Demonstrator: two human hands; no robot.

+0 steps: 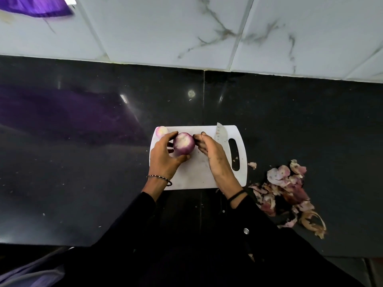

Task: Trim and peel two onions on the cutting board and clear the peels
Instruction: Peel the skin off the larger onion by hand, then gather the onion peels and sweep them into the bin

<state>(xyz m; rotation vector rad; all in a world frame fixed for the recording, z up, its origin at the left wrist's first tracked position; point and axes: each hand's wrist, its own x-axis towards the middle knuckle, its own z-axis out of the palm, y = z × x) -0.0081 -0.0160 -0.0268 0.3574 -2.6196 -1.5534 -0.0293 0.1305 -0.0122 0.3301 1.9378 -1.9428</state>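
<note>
Head view shows the purple-red round onion [184, 143] over the far half of the white plastic cutting board [194, 175]. The left hand [163, 156] cups it, thumb on the near side and fingers curled round the far-left side. The right hand [210, 152] has its fingertips bunched against the onion's right flank; whether they pinch a strip of skin cannot be told. The bulb looks firm and dense, its stripped surface glossy and probably slick, so a wraparound hold at the widest part suits it best. A pale peeled second onion [161, 131] sits at the board's far-left corner. A steel knife [221, 132] lies on the board's right side, beside the handle slot. Papery curled pink-brown peels [288, 189], likely light and brittle, lie heaped on the glossy black stone worktop [103, 162] right of the board.
</note>
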